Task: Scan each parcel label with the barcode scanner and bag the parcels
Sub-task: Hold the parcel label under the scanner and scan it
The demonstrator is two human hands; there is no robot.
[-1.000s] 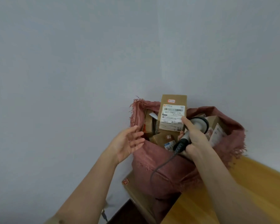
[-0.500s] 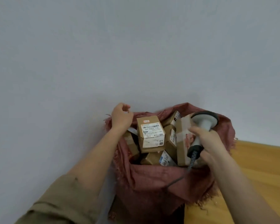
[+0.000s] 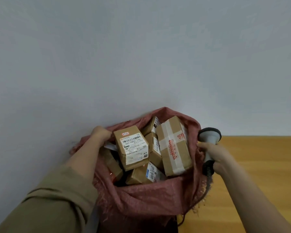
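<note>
At the lower left of the frame an olive sleeve (image 3: 54, 204) leads up to the left hand (image 3: 100, 133), whose fingers are curled round the left rim of the red woven bag (image 3: 146, 195) and hold it. The bag sits in the lower middle of the frame with its mouth spread wide, against a pale grey wall (image 3: 141, 56).

Inside the bag lie several brown cardboard parcels. Left of centre, a labelled parcel (image 3: 132, 147) faces up, its white label showing a barcode and the print "507-P802 T70", with a small red-edged sticker above it. Below it lies a smaller parcel (image 3: 144, 174) with a blue and white barcode label. Right of these, a larger taped parcel (image 3: 174, 147) is crossed by pale tape with red print, tilted against the bag's right wall.

Just right of the bag, the right hand (image 3: 215, 154) has its fingers wrapped round the handle of the grey barcode scanner (image 3: 209, 137), whose dark-rimmed head points up. Beneath it, at the lower right, is the wooden table (image 3: 262, 165).
</note>
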